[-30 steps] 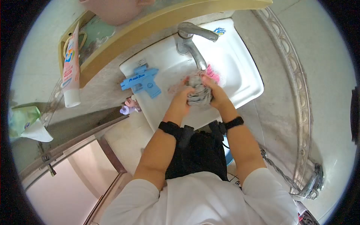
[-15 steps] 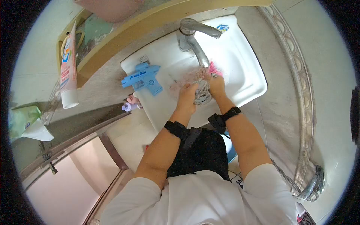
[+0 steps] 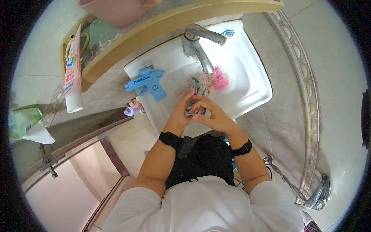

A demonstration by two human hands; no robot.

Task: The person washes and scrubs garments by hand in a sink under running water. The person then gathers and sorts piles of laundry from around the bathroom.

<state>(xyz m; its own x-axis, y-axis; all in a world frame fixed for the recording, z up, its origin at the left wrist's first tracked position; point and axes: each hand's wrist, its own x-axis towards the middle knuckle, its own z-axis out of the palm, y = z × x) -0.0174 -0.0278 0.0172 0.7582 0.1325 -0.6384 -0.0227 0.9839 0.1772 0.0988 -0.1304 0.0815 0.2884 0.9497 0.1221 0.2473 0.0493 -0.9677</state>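
Note:
A wet, crumpled grey cloth [image 3: 200, 86] hangs between my hands over the white sink [image 3: 253, 83], below the tap spout. My left hand [image 3: 181, 110] is closed around its near part from the left. From the right, my right hand [image 3: 218, 118] curls its fingers and thumb over the same bunched end, close against the left fingers. A bright pink cloth [image 3: 219, 79] lies in the basin, just beyond the grey one, with suds around it. Part of the grey cloth is hidden by my fingers.
A metal tap [image 3: 201, 54] reaches over the basin. On the sink's left rim lies a blue toy gun [image 3: 148, 83], near a small purple-capped bottle [image 3: 131, 111]. A yellow-edged shelf [image 3: 154, 31] curves above, with a toothpaste tube [image 3: 72, 77] at its left.
Both hands have drawn back toward my body with the grey cloth and come together. My right hand has left the spout area, and more of the pink cloth shows.

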